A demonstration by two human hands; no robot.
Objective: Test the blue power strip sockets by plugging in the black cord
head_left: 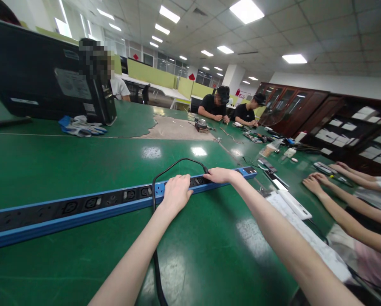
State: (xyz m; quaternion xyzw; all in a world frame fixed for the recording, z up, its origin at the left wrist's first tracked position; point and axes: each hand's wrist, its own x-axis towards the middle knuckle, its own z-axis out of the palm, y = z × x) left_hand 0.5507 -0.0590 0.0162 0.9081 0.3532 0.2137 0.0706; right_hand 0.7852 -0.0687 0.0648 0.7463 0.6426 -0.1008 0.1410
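A long blue-and-black power distribution strip lies across the green surface, running from the left edge of the view, nearest the wearer, to its farther end at the right. The left hand grips the strip near the middle, its fingers wrapped over the top just beside a light blue socket. The right hand pinches the black plug of a cable above the strip, farther along to the right; whether the plug is seated in an outlet cannot be told. From the plug, the cable arcs left behind the left hand, crosses over the strip and drops toward the wearer. At the left, a black computer case rests on the surface with gray-and-blue gloves in front of it. To the right, a white power strip lies on a marble-patterned sheet, and other people's hands rest on the surface beyond. Two people in black shirts lean over the far side.
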